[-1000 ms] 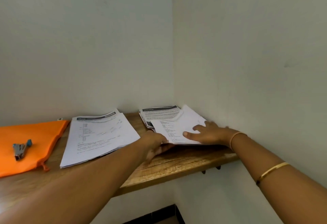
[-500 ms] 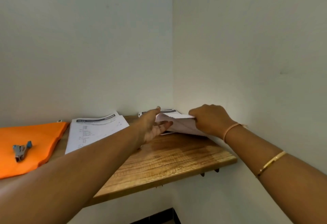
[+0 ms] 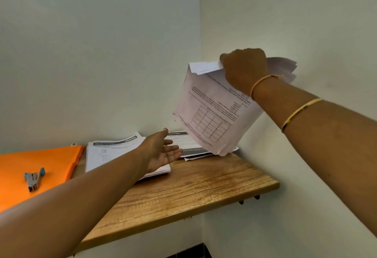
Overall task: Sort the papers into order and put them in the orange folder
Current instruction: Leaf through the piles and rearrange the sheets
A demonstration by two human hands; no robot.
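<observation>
My right hand (image 3: 244, 68) grips a bundle of printed papers (image 3: 210, 115) by its top edge and holds it in the air near the corner; the sheets hang down, their lower corner close to the shelf. Below them lies a paper headed "KITCHEN" (image 3: 183, 141). My left hand (image 3: 161, 149) is open, palm up, fingers straight, holding nothing, just left of the hanging bundle. A second stack of papers (image 3: 106, 153) lies flat, partly hidden by my left forearm. The orange folder (image 3: 40, 166) lies at the far left.
A small metal stapler (image 3: 33, 178) with a blue end rests on the orange folder. Everything sits on a wooden shelf (image 3: 193, 192) in a corner, with walls behind and to the right. The shelf's front edge and right end drop off to the floor.
My right hand has lifted the bundle of papers off the corner pile and up into the air. My left hand has let go of the papers and now hangs open beneath them.
</observation>
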